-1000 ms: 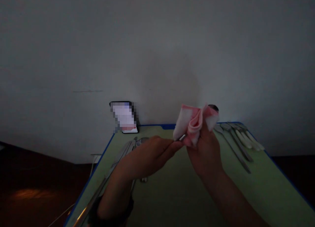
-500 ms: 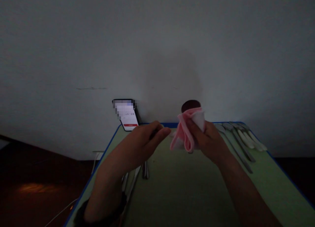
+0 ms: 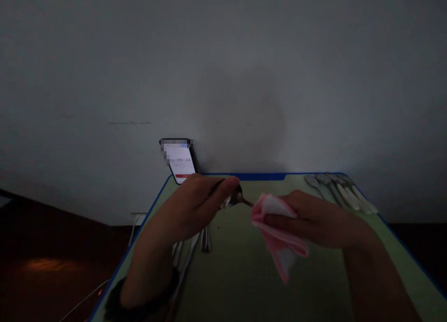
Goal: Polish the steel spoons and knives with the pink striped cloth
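My left hand (image 3: 204, 201) is closed on the bowl end of a metal spoon (image 3: 238, 195), fingers and thumb covering part of the bowl. The spoon's thin neck runs right into a pink and white cloth (image 3: 281, 238). My right hand (image 3: 310, 219) pinches this cloth, thumb on top, and the far part of the handle is hidden in its folds. A loose corner of the cloth hangs down. Both hands are above the green table (image 3: 258, 285).
A lit phone (image 3: 181, 161) leans on the wall at the back left. Several spoons and other utensils (image 3: 344, 189) lie at the back right. More metal cutlery (image 3: 206, 240) lies by my left forearm. The table has a blue edge (image 3: 258, 176).
The cloth and my right hand have moved down and toward me. A dark oval seen above the cloth is gone from there; the spoon's bowl now shows at my left hand.
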`<state>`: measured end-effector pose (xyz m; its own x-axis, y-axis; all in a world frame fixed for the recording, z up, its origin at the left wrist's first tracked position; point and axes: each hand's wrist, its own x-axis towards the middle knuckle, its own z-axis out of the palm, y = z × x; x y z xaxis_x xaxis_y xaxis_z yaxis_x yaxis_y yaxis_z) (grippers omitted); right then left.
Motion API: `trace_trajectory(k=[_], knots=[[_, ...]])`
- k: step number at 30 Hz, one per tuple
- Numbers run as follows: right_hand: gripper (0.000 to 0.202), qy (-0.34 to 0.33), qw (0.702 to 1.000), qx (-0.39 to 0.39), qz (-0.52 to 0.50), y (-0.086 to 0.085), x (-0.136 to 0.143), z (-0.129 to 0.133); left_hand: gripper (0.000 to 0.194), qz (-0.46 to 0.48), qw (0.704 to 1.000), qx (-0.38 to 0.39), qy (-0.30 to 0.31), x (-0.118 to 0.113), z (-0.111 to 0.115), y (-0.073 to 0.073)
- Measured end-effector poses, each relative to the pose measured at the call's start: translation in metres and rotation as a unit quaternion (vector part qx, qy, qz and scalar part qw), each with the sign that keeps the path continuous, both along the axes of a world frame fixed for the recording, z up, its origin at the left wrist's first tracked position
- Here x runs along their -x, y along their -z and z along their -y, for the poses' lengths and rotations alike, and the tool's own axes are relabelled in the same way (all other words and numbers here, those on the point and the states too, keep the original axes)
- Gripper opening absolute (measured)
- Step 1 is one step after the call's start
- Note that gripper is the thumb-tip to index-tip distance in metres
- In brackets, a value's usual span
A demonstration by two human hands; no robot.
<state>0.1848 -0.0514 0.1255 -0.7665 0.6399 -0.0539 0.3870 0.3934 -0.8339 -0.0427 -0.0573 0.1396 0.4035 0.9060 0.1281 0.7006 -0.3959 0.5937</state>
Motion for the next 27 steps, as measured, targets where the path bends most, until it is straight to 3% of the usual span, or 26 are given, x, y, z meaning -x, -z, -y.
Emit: trace_trajectory(k=[6,15,22,27], knots=[[0.024,-0.007,1.000,0.001,0.018,-0.008,-0.021,-0.003,0.046,0.019,0.998,0.001,-0.055,0.004,0.001,0.000],[0.015,0.068,0.987,-0.143,0.035,0.008,0.021,0.002,0.053,-0.072,0.997,0.021,-0.037,-0.030,0.001,0.004],[0.024,0.018,0.999,-0.035,0.031,0.003,-0.009,-0.006,0.052,0.002,0.996,0.054,-0.077,-0.006,-0.005,0.003],[0.032,0.014,0.999,0.013,0.045,0.003,-0.028,-0.012,0.052,0.010,0.995,0.017,-0.096,0.000,-0.006,0.005]])
